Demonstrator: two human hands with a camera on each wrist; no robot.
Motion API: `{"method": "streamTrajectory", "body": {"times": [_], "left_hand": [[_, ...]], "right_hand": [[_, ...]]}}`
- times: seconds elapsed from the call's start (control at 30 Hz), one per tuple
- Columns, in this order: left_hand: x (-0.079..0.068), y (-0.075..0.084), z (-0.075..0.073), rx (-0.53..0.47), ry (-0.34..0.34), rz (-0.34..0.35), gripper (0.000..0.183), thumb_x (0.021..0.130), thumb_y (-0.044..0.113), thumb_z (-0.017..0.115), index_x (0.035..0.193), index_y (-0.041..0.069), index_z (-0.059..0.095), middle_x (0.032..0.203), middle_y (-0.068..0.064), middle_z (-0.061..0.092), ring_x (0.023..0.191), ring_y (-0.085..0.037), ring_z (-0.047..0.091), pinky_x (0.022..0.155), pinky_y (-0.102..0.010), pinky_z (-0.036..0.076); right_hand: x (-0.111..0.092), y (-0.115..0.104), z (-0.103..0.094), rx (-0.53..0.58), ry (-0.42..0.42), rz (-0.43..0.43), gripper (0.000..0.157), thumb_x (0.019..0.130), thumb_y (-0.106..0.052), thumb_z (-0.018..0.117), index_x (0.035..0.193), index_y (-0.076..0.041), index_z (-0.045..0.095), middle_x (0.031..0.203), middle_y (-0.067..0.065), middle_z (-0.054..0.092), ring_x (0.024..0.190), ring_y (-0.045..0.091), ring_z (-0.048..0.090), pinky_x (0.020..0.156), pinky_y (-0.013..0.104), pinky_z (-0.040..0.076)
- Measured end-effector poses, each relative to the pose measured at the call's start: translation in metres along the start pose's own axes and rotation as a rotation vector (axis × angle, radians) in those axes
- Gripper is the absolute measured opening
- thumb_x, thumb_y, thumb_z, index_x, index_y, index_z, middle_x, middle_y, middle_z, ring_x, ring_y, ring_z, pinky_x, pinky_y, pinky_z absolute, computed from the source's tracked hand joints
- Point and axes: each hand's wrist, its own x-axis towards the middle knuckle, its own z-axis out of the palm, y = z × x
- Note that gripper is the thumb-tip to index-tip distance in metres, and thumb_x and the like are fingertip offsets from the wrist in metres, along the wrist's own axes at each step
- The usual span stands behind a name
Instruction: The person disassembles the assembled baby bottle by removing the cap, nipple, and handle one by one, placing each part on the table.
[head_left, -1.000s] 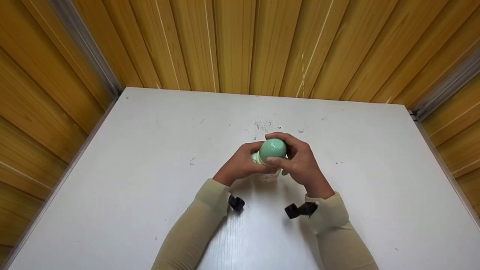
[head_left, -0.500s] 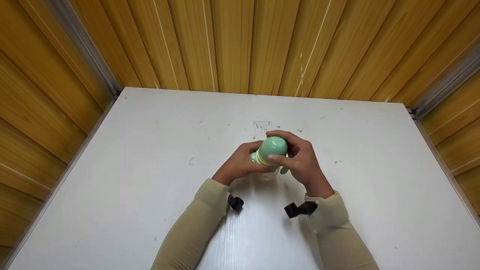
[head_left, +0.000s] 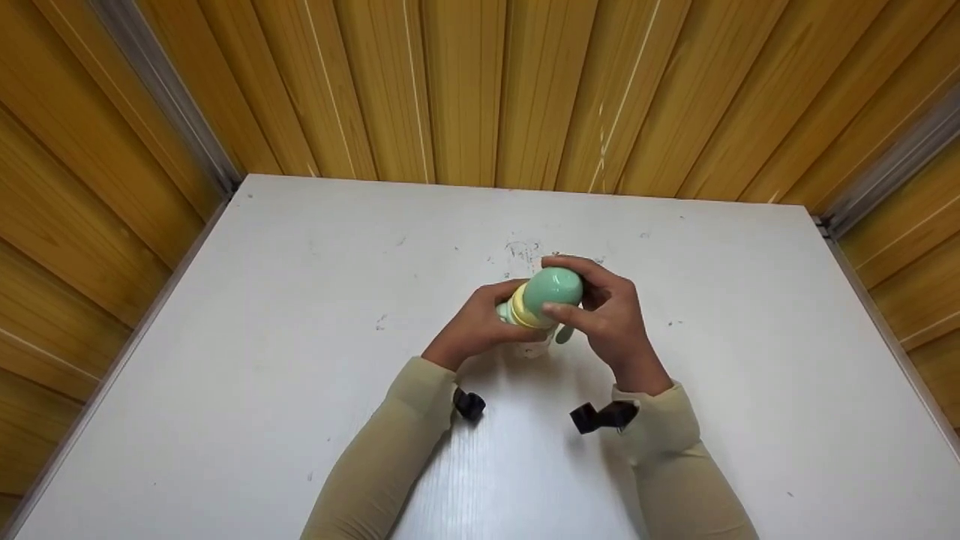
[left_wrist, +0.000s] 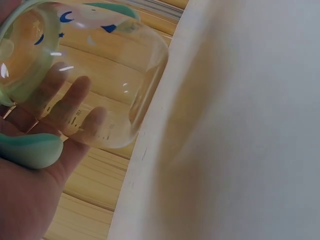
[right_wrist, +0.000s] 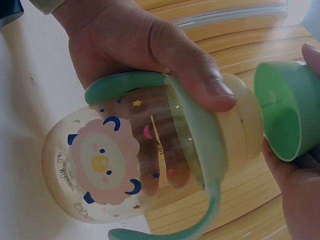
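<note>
Green plastic forms the cap (right_wrist: 272, 117), its hollow mouth just beside the pale yellow collar (right_wrist: 242, 117) of a clear bottle (right_wrist: 102, 160), with a gap between them in the right wrist view. The bottle is held tilted over the white table (head_left: 300, 300), near its middle; whether its base touches the surface cannot be told. That tilt could, I judge, let the bottle turn or slip if the left hand (head_left: 476, 326) loosened, and any contents might leak were the top badly sealed; what it contains is unclear. Cap and collar might also knock, lying so close. The left hand is curled well round the bottle's body, fingers behind its clear wall, thumb reaching the collar past one green handle (right_wrist: 125, 82). The right hand (head_left: 615, 322) pinches the cap between thumb and fingers, spread only as wide as the cap itself.
</note>
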Motion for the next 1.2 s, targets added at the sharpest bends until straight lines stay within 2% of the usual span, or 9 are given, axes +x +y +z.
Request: {"method": "streamTrajectory", "body": {"times": [0.13, 0.4, 0.57, 0.83, 1.0, 1.2], "left_hand": [[-0.001, 0.001, -0.002, -0.015, 0.006, 0.008, 0.057, 0.067, 0.027, 0.080, 0.119, 0.029, 0.057, 0.108, 0.007, 0.063, 0.094, -0.013, 0.057, 0.084, -0.031, 0.047], [0.008, -0.025, 0.001, -0.023, 0.009, 0.004, 0.061, 0.063, 0.037, 0.081, 0.119, 0.035, 0.056, 0.108, 0.009, 0.062, 0.095, -0.012, 0.057, 0.084, -0.031, 0.047], [0.010, -0.030, 0.001, -0.027, 0.008, 0.012, 0.062, 0.062, 0.041, 0.081, 0.118, 0.036, 0.056, 0.108, 0.009, 0.062, 0.096, -0.013, 0.057, 0.085, -0.032, 0.047], [0.013, -0.028, 0.000, -0.020, 0.016, 0.016, 0.063, 0.061, 0.042, 0.081, 0.118, 0.036, 0.055, 0.109, 0.010, 0.062, 0.097, -0.011, 0.057, 0.086, -0.032, 0.047], [0.015, -0.027, 0.000, -0.034, 0.017, 0.017, 0.064, 0.060, 0.043, 0.081, 0.119, 0.035, 0.055, 0.110, 0.010, 0.061, 0.098, -0.011, 0.057, 0.088, -0.032, 0.046], [0.002, -0.011, -0.004, -0.069, 0.006, -0.006, 0.062, 0.065, 0.027, 0.081, 0.121, 0.029, 0.055, 0.112, 0.007, 0.061, 0.101, -0.012, 0.056, 0.091, -0.032, 0.044]], "right_hand": [[0.001, -0.001, -0.002, 0.032, 0.020, -0.011, 0.046, 0.072, 0.002, 0.072, 0.116, -0.003, 0.060, 0.117, 0.015, 0.060, 0.105, 0.024, 0.058, 0.090, 0.029, 0.048], [0.000, -0.003, -0.004, 0.065, 0.052, -0.033, 0.045, 0.072, 0.003, 0.071, 0.115, 0.001, 0.060, 0.115, 0.019, 0.060, 0.100, 0.024, 0.059, 0.086, 0.028, 0.049], [0.001, -0.004, -0.005, 0.092, 0.070, -0.054, 0.045, 0.072, 0.004, 0.070, 0.115, 0.004, 0.058, 0.115, 0.021, 0.059, 0.102, 0.025, 0.059, 0.087, 0.030, 0.049], [0.003, -0.009, -0.009, 0.099, 0.076, -0.055, 0.044, 0.074, 0.002, 0.070, 0.116, 0.004, 0.058, 0.116, 0.022, 0.058, 0.102, 0.027, 0.059, 0.088, 0.032, 0.050], [0.004, -0.011, -0.012, 0.119, 0.091, -0.055, 0.043, 0.074, 0.003, 0.069, 0.116, 0.006, 0.057, 0.117, 0.029, 0.054, 0.102, 0.028, 0.059, 0.087, 0.032, 0.050], [0.002, -0.007, -0.011, 0.141, 0.110, -0.061, 0.044, 0.074, 0.004, 0.069, 0.117, 0.007, 0.056, 0.117, 0.024, 0.057, 0.103, 0.027, 0.059, 0.088, 0.032, 0.049]]}}
